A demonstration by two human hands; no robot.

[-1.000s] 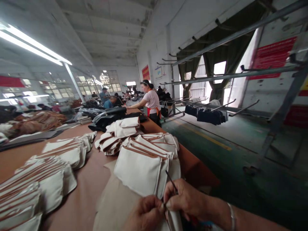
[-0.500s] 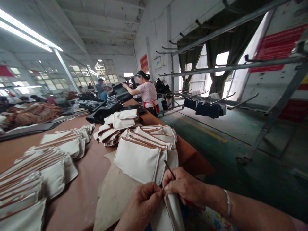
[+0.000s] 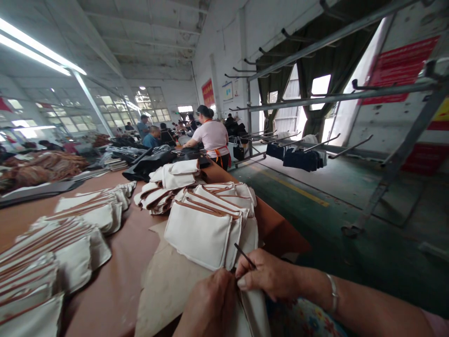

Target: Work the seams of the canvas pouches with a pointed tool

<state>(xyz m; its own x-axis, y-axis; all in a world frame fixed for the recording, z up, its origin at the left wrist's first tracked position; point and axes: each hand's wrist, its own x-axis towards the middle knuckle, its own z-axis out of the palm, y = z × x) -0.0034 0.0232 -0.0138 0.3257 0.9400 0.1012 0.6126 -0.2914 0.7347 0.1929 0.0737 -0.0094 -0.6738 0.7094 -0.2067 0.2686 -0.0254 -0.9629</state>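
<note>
Left hand [image 3: 212,299] clutches smooth off-white piece [image 3: 255,311], low centre, just nearer than flat, brown-edged pouch stack [image 3: 198,234]; right hand [image 3: 263,276] grips slim dark rod [image 3: 244,255], touches piece's top edge.

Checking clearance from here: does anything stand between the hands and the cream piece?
Nothing visible does: the left hand and right hand meet at the far end of the cream piece. The thin dark tool in the right hand slants up and away from it; its lower end is hidden.

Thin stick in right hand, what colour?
The thin stick is dark, nearly black; see head view.
</note>
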